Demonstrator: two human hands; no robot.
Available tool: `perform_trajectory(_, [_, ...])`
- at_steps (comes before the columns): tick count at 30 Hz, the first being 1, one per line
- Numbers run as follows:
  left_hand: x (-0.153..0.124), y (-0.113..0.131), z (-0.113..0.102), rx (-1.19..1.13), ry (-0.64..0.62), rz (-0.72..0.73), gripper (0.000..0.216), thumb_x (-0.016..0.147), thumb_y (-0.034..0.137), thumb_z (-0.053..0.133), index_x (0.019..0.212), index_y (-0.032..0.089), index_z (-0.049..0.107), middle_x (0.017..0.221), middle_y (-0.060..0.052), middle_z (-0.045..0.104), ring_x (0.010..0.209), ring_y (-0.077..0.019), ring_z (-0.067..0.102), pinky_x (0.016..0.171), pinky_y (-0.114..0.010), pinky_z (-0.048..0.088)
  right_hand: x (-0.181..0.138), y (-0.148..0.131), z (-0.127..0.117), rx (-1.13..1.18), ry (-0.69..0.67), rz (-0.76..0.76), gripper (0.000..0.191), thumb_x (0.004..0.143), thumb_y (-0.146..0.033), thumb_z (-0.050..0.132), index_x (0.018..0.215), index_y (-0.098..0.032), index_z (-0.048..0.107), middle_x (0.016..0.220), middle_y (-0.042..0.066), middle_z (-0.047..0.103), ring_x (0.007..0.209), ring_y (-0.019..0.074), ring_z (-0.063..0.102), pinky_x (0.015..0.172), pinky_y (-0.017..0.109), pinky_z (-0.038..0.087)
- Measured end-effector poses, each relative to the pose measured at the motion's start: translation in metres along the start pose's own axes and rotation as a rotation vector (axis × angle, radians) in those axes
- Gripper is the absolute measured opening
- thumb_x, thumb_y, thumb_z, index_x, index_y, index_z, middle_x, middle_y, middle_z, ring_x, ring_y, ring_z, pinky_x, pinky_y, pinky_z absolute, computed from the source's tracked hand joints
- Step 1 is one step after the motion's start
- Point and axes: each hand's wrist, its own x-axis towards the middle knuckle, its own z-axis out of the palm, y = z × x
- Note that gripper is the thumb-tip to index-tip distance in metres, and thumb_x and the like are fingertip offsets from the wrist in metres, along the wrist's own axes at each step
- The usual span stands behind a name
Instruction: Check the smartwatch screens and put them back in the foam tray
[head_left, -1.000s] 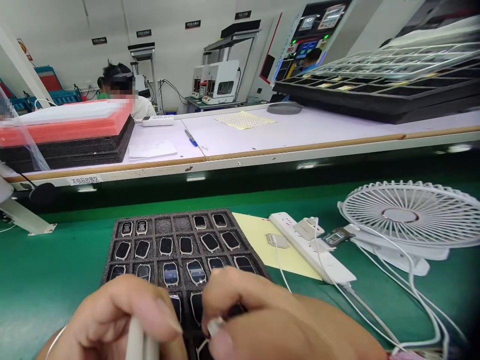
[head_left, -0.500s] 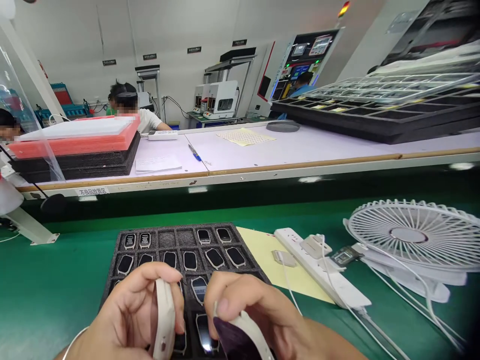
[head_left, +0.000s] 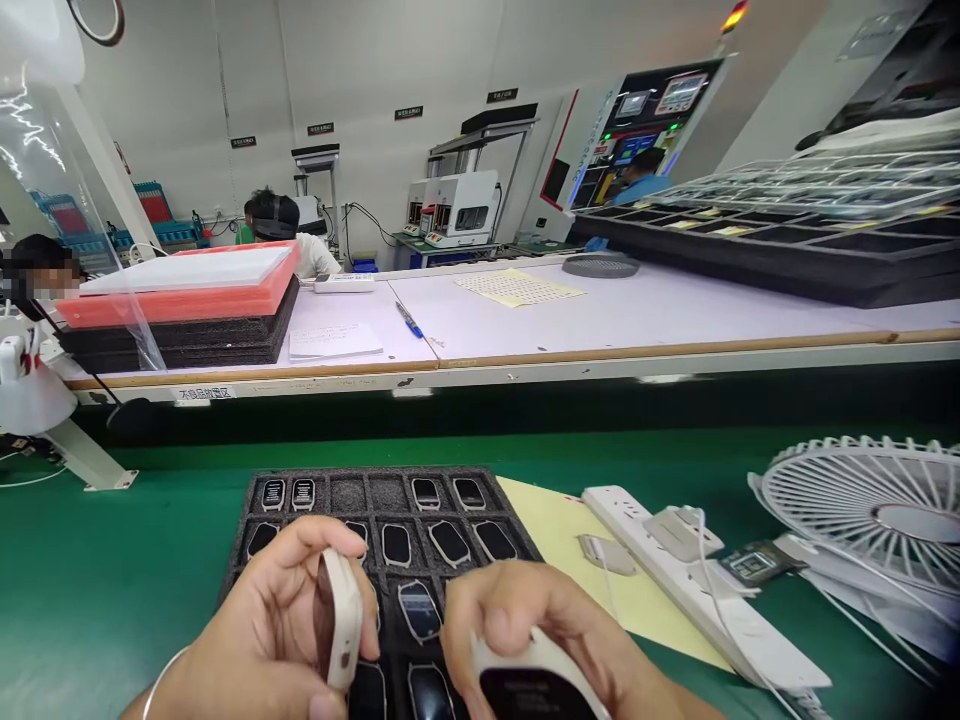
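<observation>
Two pale-framed smartwatch bodies without straps are in my hands, above the black foam tray (head_left: 345,492). My left hand (head_left: 277,610) grips one watch body (head_left: 344,620) on edge, its side with a small button and slot towards me. With thumb and curled fingers, my right hand (head_left: 555,625) holds another watch body (head_left: 544,690); its dark screen tilts up and shows faint text. Several similar watches (head_left: 420,610) lie in the tray's compartments, two at the far left with lit text. Part of the tray is hidden behind my hands.
Right of the tray are a yellow sheet (head_left: 540,510), a white power strip (head_left: 675,575) with plugs and cables, and a white fan (head_left: 870,510). A raised shelf (head_left: 480,340) behind carries foam stacks (head_left: 180,335), a pen (head_left: 409,318) and papers. Other people sit beyond.
The right-hand watch has turned so its screen faces me more, with faint text now showing. The left-hand watch stays on edge. The whole view has shifted slightly.
</observation>
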Motion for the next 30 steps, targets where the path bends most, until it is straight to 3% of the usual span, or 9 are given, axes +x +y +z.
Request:
perform_trajectory(2, [0.001, 0.001, 0.002, 0.100, 0.065, -0.022, 0.059, 0.077, 0.018, 0.081, 0.127, 0.034, 0.055, 0.094, -0.001, 0.064, 0.048, 0.0021, 0.036, 0.045, -0.008, 0.035, 0.003, -0.001, 0.000, 0.018, 0.066, 0.036, 0.052, 0.070, -0.050, 0.087, 0.113, -0.032, 0.065, 0.091, 0.002, 0.067, 0.054, 0.0076, 0.058, 0.055, 0.019, 0.047])
perform_trajectory(4, [0.005, 0.002, 0.003, 0.228, 0.217, -0.043, 0.056, 0.077, 0.016, 0.080, 0.125, 0.033, 0.056, 0.094, -0.001, 0.065, 0.054, -0.0007, 0.046, 0.048, -0.009, 0.038, 0.009, -0.001, 0.000, 0.017, 0.181, 0.059, 0.049, 0.078, -0.045, 0.083, 0.120, -0.032, 0.062, 0.097, 0.003, 0.068, 0.058, 0.0088, 0.063, 0.056, 0.020, 0.049])
perform_trajectory(7, [0.017, 0.002, -0.003, 0.436, 0.462, -0.004, 0.051, 0.077, 0.016, 0.080, 0.121, 0.028, 0.057, 0.097, -0.003, 0.066, 0.072, -0.0083, 0.061, 0.057, -0.013, 0.046, 0.025, 0.000, -0.006, 0.052, 0.368, 0.094, 0.049, 0.083, -0.034, 0.081, 0.126, -0.028, 0.059, 0.107, 0.006, 0.069, 0.068, 0.0111, 0.068, 0.068, 0.024, 0.053])
perform_trajectory(9, [0.027, 0.000, -0.012, 0.551, 0.535, 0.030, 0.049, 0.077, 0.018, 0.079, 0.119, 0.025, 0.056, 0.100, -0.004, 0.067, 0.084, -0.0132, 0.065, 0.067, -0.018, 0.052, 0.034, 0.002, -0.012, 0.100, 0.445, 0.132, 0.051, 0.081, -0.027, 0.081, 0.127, -0.024, 0.058, 0.108, 0.007, 0.070, 0.075, 0.0136, 0.070, 0.073, 0.026, 0.053])
perform_trajectory(12, [0.041, -0.006, -0.029, 0.622, 0.567, 0.047, 0.055, 0.075, 0.019, 0.078, 0.123, 0.024, 0.052, 0.108, -0.005, 0.066, 0.093, -0.0155, 0.066, 0.078, -0.023, 0.054, 0.042, 0.006, -0.024, 0.133, 0.499, 0.158, 0.051, 0.078, -0.021, 0.081, 0.123, -0.020, 0.059, 0.109, 0.010, 0.072, 0.078, 0.0161, 0.071, 0.075, 0.027, 0.052])
perform_trajectory(16, [0.052, -0.011, -0.042, 0.540, 0.580, -0.010, 0.064, 0.074, 0.023, 0.079, 0.130, 0.022, 0.048, 0.112, -0.006, 0.066, 0.080, -0.0125, 0.066, 0.075, -0.026, 0.055, 0.046, 0.011, -0.038, 0.116, 0.550, 0.134, 0.046, 0.076, -0.020, 0.079, 0.118, -0.017, 0.060, 0.110, 0.012, 0.072, 0.074, 0.0155, 0.070, 0.074, 0.027, 0.051])
perform_trajectory(20, [0.055, -0.011, -0.044, 0.398, 0.608, -0.104, 0.069, 0.077, 0.031, 0.076, 0.137, 0.018, 0.045, 0.113, -0.008, 0.067, 0.076, -0.0134, 0.068, 0.074, -0.028, 0.056, 0.049, 0.014, -0.049, 0.102, 0.599, 0.116, 0.042, 0.076, -0.022, 0.079, 0.113, -0.018, 0.059, 0.105, 0.010, 0.073, 0.074, 0.0156, 0.070, 0.075, 0.028, 0.051])
perform_trajectory(24, [0.056, -0.010, -0.044, 0.344, 0.611, -0.096, 0.074, 0.077, 0.033, 0.078, 0.140, 0.018, 0.043, 0.105, -0.007, 0.069, 0.074, -0.0151, 0.070, 0.070, -0.028, 0.057, 0.050, 0.016, -0.055, 0.046, 0.596, 0.094, 0.043, 0.078, -0.026, 0.078, 0.115, -0.019, 0.058, 0.102, 0.008, 0.073, 0.070, 0.0155, 0.069, 0.075, 0.030, 0.051])
perform_trajectory(30, [0.056, -0.014, -0.048, 0.295, 0.600, -0.070, 0.060, 0.079, 0.036, 0.076, 0.130, 0.016, 0.053, 0.096, -0.005, 0.071, 0.071, -0.0167, 0.071, 0.068, -0.029, 0.059, 0.046, 0.014, -0.055, -0.062, 0.624, 0.133, 0.051, 0.081, -0.030, 0.074, 0.127, -0.020, 0.054, 0.106, 0.010, 0.073, 0.072, 0.0164, 0.068, 0.065, 0.028, 0.048])
